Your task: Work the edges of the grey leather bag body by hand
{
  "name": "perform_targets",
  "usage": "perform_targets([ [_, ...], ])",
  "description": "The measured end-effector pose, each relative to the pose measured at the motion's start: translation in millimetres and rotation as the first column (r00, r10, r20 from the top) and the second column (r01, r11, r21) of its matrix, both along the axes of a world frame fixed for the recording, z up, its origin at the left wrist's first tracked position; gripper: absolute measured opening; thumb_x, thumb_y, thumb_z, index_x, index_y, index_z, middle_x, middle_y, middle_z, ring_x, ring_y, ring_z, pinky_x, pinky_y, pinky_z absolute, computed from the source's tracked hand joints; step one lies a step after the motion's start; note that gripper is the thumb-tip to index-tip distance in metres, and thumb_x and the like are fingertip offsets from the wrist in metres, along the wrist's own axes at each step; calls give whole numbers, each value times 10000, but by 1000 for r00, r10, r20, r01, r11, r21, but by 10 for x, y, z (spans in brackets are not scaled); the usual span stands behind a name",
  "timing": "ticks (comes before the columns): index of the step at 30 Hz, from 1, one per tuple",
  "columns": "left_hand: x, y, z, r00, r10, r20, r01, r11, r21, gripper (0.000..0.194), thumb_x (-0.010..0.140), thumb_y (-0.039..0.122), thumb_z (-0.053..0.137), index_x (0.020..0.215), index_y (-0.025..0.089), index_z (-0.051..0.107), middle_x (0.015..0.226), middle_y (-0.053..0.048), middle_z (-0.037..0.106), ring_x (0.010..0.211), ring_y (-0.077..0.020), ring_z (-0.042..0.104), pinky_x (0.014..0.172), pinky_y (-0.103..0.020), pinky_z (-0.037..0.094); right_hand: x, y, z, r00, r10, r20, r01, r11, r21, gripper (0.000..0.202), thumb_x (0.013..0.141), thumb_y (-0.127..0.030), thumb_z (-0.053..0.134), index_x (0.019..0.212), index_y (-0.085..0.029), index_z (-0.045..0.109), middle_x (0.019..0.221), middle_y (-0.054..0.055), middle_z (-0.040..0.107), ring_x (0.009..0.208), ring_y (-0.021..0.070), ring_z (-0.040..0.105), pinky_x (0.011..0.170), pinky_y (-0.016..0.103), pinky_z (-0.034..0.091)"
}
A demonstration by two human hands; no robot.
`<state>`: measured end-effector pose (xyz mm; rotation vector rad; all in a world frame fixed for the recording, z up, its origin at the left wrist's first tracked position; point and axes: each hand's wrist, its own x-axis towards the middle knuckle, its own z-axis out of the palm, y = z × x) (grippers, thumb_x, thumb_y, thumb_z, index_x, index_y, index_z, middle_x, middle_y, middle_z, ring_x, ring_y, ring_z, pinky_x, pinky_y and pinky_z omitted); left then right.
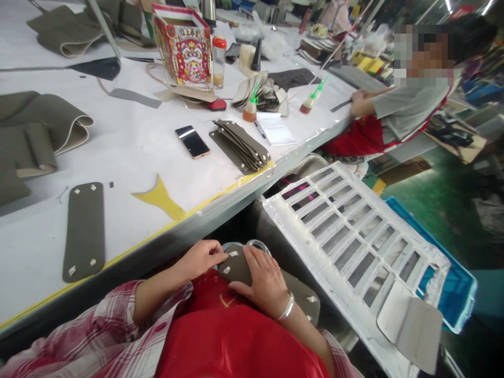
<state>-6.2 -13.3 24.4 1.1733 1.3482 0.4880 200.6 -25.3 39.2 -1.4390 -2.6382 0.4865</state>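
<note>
I have my left hand (202,257) pinching and right hand (262,278) pressing the olive leather strap piece (236,268) on my lap, mid-handling; next I judge careful corner alignment is needed.

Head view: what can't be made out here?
- Olive strap piece in the lap: its middle is hidden under the right hand; the left hand pinches one end.
- Round object behind the hands: mostly covered by them.
- Phone: screen dark, nothing readable.
- Co-worker: face blurred, hand's tool too small.
- Stacked straps: count unclear, overlapping.
</note>
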Motion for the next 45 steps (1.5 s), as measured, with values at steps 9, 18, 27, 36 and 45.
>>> perform_targets([
  [9,-21,0,-30,998,-36,-42,37,999,37,274,738,407,565,667,142,552,527,50,485,467,-73,392,449,-190,296,-4,-19,-16,1000,18,19,-18,1000,0,818,726,-655,522,1331,-119,393,1327,121,452,1172,286,423,952,433,370],
  [18,-32,-18,-124,997,-54,-61,60,994,89,319,748,453,559,656,149,537,567,41,506,537,-92,433,504,-201,322,-4,-5,-45,999,45,10,-46,999,22,839,710,-661,534,1311,-88,415,1320,139,458,1157,296,437,932,448,396],
  [27,52,83,-49,956,-95,-277,149,972,182,404,701,535,585,575,163,488,535,45,497,526,-100,440,508,-217,304,6,26,-63,999,45,2,-45,999,17,837,708,-654,541,1308,-83,418,1310,147,468,1144,305,451,917,456,404],
  [36,36,138,-4,980,-123,-156,141,984,111,390,701,515,587,581,151,519,525,40,501,518,-95,413,493,-212,303,58,16,-36,999,12,-50,-12,1000,-2,816,717,-671,511,1299,-104,432,1295,142,481,1149,282,460,932,427,404],
  [45,44,180,31,951,-150,-269,200,966,166,394,702,519,594,553,163,515,519,44,522,511,-97,431,496,-224,284,67,29,-51,998,28,-47,-28,1000,8,810,726,-659,515,1302,-95,431,1299,141,477,1153,275,459,943,420,403],
])
